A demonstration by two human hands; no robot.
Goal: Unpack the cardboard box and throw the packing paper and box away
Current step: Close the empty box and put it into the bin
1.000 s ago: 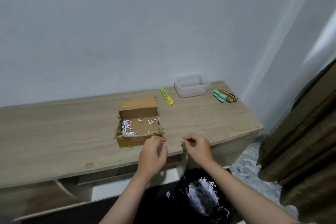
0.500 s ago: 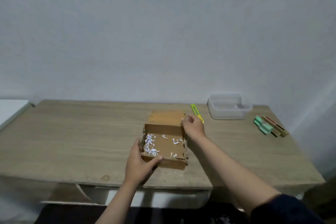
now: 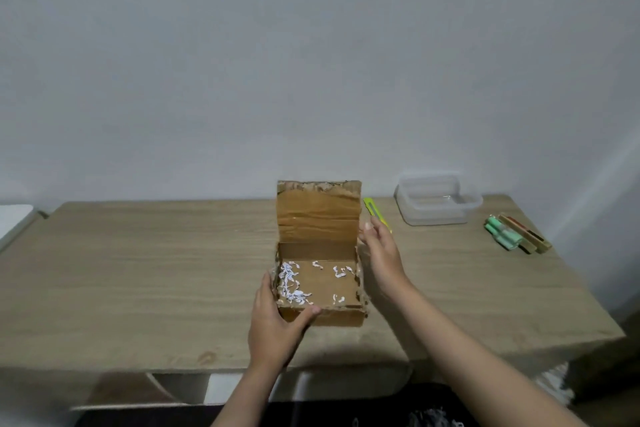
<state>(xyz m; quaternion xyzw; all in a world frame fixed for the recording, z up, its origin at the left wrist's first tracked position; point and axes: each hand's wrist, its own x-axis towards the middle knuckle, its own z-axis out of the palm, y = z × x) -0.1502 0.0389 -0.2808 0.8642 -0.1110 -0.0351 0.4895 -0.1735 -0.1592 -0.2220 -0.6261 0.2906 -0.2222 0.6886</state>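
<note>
The left hand (image 3: 273, 322) grips the near-left corner of the box (image 3: 320, 282) at mid-table, thumb across its front. Paper scraps (image 3: 291, 284) lie inside. The right hand (image 3: 379, 250), fingers spread, rests against its right wall. Likely light and crushable; hold both sides.

Wooden table (image 3: 138, 270): cardboard box (image 3: 320, 288), yellow cutter (image 3: 374, 210), plastic container (image 3: 438, 204), markers (image 3: 512, 236).

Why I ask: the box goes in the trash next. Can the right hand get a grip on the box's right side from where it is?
Probably yes: the right hand lies open beside the box, and nothing stands between them.
</note>
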